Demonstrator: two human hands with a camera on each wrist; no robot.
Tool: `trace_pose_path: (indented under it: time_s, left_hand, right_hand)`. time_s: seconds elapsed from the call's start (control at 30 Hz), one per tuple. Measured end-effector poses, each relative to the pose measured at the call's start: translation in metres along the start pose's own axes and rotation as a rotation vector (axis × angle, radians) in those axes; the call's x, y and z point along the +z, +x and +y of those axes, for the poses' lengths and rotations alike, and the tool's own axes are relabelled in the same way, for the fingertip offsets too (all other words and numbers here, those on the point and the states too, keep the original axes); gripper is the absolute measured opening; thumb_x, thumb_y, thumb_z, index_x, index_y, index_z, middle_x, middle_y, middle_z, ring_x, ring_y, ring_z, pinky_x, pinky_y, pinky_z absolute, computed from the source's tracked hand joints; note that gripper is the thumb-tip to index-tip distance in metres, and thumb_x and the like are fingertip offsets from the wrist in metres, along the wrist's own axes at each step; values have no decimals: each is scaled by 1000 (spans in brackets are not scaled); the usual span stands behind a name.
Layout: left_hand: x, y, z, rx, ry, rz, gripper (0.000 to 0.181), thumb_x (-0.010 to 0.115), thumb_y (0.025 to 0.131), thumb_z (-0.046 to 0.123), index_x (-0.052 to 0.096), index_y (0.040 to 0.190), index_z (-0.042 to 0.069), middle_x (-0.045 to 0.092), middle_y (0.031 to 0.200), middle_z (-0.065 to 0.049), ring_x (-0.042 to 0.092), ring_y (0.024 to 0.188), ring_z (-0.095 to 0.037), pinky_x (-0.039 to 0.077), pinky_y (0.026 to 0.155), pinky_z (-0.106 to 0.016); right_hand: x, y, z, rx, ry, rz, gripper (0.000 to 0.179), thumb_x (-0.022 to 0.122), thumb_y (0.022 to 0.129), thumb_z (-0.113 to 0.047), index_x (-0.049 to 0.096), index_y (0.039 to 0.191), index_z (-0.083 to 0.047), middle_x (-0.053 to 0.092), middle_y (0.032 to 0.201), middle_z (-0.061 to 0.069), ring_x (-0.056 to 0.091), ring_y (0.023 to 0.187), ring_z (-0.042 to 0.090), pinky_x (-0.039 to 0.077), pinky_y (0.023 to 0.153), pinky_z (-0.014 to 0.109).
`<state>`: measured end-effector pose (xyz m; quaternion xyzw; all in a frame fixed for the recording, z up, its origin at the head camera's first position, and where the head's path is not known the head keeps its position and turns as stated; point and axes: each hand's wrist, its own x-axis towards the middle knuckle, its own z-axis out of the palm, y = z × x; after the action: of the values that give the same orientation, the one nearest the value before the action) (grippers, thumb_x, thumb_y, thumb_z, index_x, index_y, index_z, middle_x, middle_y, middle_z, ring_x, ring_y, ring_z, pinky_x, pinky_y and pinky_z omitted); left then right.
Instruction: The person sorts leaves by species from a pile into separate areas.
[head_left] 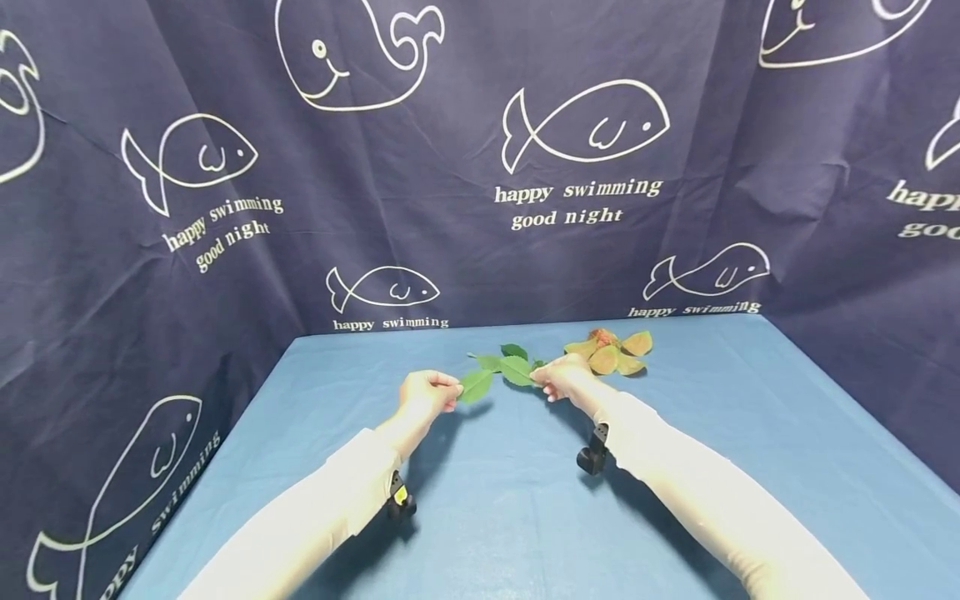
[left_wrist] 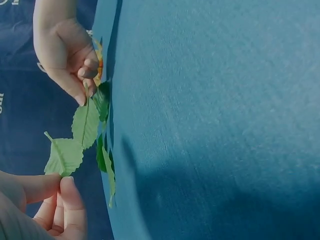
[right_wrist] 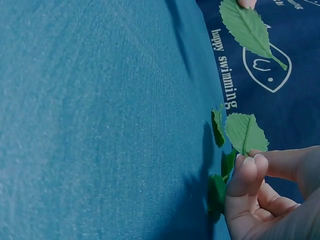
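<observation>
My left hand [head_left: 429, 393] pinches a serrated green leaf [head_left: 476, 385] by its tip, between thumb and index finger. In the left wrist view, the short stem of this leaf [left_wrist: 64, 155] points away from the hand. To the right, my right hand [head_left: 572, 379] pinches a second green leaf [head_left: 516, 370] at its stem end, with the blade pointing left. Both leaves are held above the table, close together. Several more green leaves [head_left: 513, 351] lie behind them. Past the right hand lies a flower [head_left: 604, 353] with yellow-orange petals, partly hidden by that hand.
A blue cloth covers the table [head_left: 495, 500]. Behind and at the sides hangs a dark blue curtain [head_left: 465, 208] with white fish and whale drawings and lettering. Each wrist carries a small black camera, such as the right wrist camera [head_left: 592, 452].
</observation>
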<state>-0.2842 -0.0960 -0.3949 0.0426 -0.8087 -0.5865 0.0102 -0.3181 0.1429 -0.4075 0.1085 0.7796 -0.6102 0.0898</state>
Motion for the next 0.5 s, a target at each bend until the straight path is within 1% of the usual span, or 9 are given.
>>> trace_pose_path:
  time_s: [0.2,0.3,0.4,0.5]
  left_hand:
    - [9,12,3,2,-16,46,5,75,79,-2,72,83,-2,71,72,-12,61,51,-9,60,66,-38]
    - [14,17,4,0,-33,64,4,75,78,-2,72,81,-1,71,72,-13,60,50,-9,60,63,-35]
    - [19,21,4,-1,-39,77,5,75,78,-1,73,82,-2,72,72,-13,59,50,-8,58,57,-28]
    - [23,25,3,-9,-23,77,6,75,78,-2,73,83,-3,72,71,-12,59,49,-8,57,55,-27]
  right_hand:
    - [0,1,-3,34,5,22,29,70,84,-1,65,109,13,64,66,4,51,46,5,51,47,20]
    - [1,4,-3,41,9,39,28,70,84,0,65,108,13,63,65,4,51,46,5,52,48,21]
    - [2,7,0,54,9,63,26,70,82,1,66,105,12,61,63,4,52,45,7,53,49,22]
    - [4,11,2,65,5,82,25,70,81,2,66,104,12,60,61,4,52,45,7,54,48,23]
